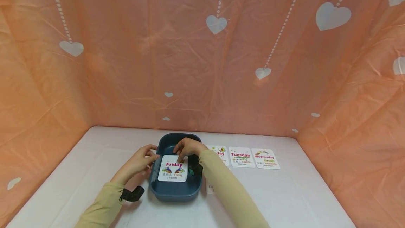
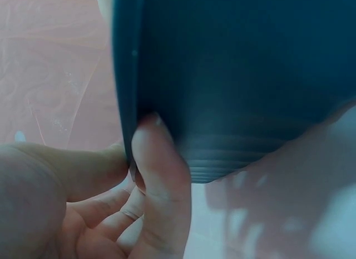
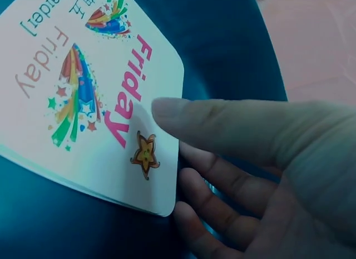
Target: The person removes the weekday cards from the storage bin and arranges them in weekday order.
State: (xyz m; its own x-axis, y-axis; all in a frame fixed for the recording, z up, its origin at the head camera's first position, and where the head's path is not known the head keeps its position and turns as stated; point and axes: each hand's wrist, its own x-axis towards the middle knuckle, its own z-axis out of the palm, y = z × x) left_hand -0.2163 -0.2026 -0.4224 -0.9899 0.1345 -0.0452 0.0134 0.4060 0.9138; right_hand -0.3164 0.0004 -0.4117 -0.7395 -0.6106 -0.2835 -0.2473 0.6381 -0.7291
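Note:
A deep blue plastic tray (image 1: 177, 197) with rounded corners stands on the table. Inside it lies a white card printed "Friday" (image 1: 172, 173), with colourful stars and a small starfish (image 3: 146, 154); its edge looks layered in the right wrist view. My left hand (image 1: 139, 162) pinches the tray's left rim (image 2: 127, 75) between thumb and forefinger. Reaching in over the right side, my right hand (image 1: 190, 146) has its thumb (image 3: 183, 117) on the card's face and its other fingers at the far edge, pinching the card there.
Right of the tray, a row of cards has a partly hidden one ending in "day" (image 1: 222, 153), then Tuesday (image 1: 242, 157) and Wednesday (image 1: 265, 159). Another card (image 1: 210, 189) shows partly beside my right sleeve. Orange cloth with hearts (image 1: 190, 62) encloses the white table (image 1: 284, 200).

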